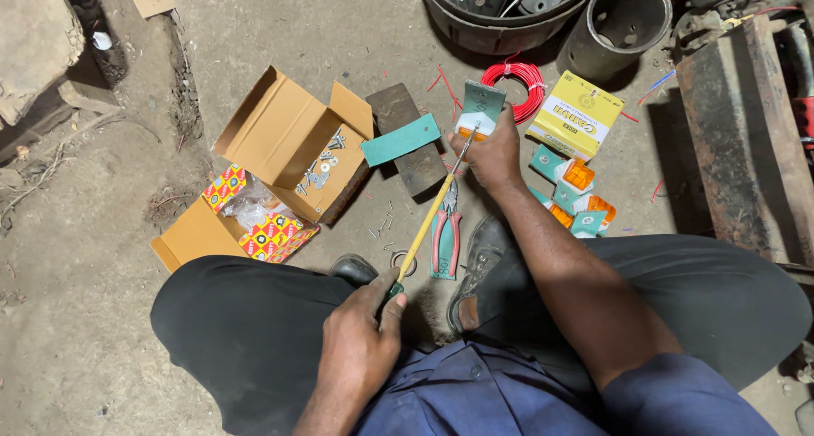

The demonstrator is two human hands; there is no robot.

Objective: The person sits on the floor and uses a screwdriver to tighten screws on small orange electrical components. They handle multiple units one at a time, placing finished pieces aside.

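My left hand (365, 338) grips the handle end of a long screwdriver with a yellow shaft (431, 215); its metal tip reaches up to the item in my other hand. My right hand (492, 156) holds a small teal-and-orange boxed part (482, 105) above the floor. Under the screwdriver lie red-handled pliers (448, 232) on a teal card. I am squatting, and my dark trouser knees and shoes frame the bottom of the view.
An open cardboard box (280, 148) with screws and washers on its flap sits left. A teal strip (400, 139) lies on a dark block. A red wire coil (517, 84), a yellow box (577, 114), small teal-orange boxes (577, 198) and metal drums (619, 20) lie around.
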